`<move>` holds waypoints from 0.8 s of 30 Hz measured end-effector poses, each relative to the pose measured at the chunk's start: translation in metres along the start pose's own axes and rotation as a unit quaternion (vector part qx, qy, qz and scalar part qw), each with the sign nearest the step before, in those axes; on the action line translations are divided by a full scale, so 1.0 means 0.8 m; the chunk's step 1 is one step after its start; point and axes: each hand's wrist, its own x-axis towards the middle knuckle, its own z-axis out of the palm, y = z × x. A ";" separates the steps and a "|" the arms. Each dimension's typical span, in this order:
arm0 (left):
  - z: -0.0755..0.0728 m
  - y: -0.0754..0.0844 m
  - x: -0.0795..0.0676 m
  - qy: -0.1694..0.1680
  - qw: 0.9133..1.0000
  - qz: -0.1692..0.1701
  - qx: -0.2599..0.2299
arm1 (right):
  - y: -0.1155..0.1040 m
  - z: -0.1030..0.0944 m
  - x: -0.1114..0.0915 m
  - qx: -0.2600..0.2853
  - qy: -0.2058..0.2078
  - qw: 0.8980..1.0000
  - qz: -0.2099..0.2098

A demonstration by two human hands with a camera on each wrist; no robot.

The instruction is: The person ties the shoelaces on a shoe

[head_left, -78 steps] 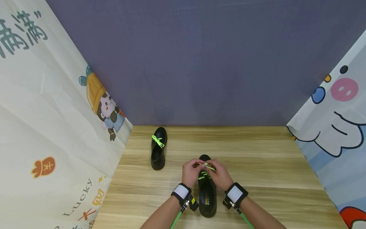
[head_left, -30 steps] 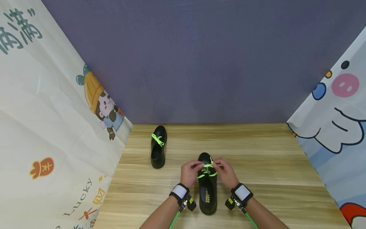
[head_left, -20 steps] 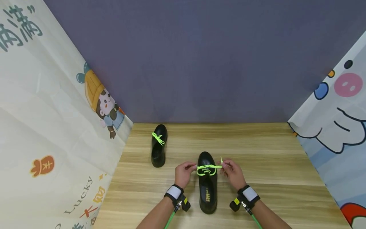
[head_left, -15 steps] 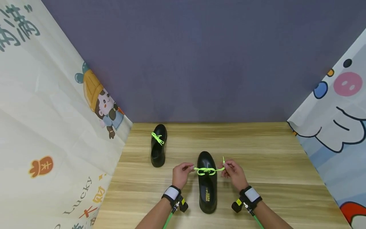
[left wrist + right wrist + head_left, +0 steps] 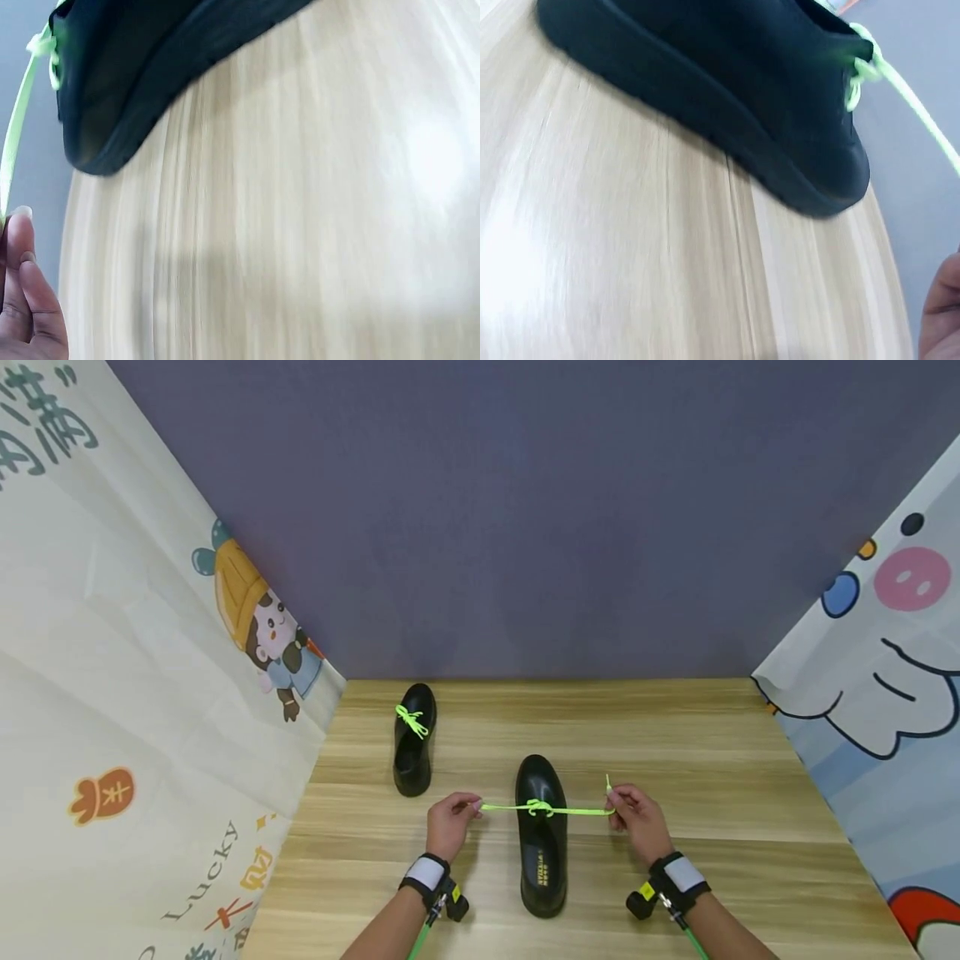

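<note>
A black shoe (image 5: pixel 542 860) stands on the wooden surface between my hands, toe pointing away. Its neon-green shoelace (image 5: pixel 577 812) is stretched straight out to both sides from a small knot over the tongue. My left hand (image 5: pixel 450 823) pinches one lace end to the left of the shoe. To the right, my right hand (image 5: pixel 639 820) pinches the other end, and a short tip sticks up above the fingers. Both wrist views show the shoe's side (image 5: pixel 112 82) and the taut lace; in the right wrist view most of the hand (image 5: pixel 943 315) is cut off.
A second black shoe (image 5: pixel 412 760) with a green lace bow stands farther back on the left. A grey-blue panel (image 5: pixel 540 527) rises behind the wooden surface (image 5: pixel 675 735). Printed white cloths hang at the left (image 5: pixel 150 677) and right (image 5: pixel 862 718).
My hands have moved apart, left hand leftward and right hand rightward, each holding a lace end. The loose lace has been drawn tight into a small knot; the shoe stays in place.
</note>
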 end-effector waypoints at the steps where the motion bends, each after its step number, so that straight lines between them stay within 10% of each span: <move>1: -0.004 -0.001 0.000 0.003 1.000 0.000 0.002 | 0.000 -0.003 0.000 -0.001 0.002 1.000 0.007; 24: -0.036 -0.017 -0.009 0.018 0.997 -0.027 0.071 | 0.014 -0.034 -0.002 -0.037 0.017 0.999 0.030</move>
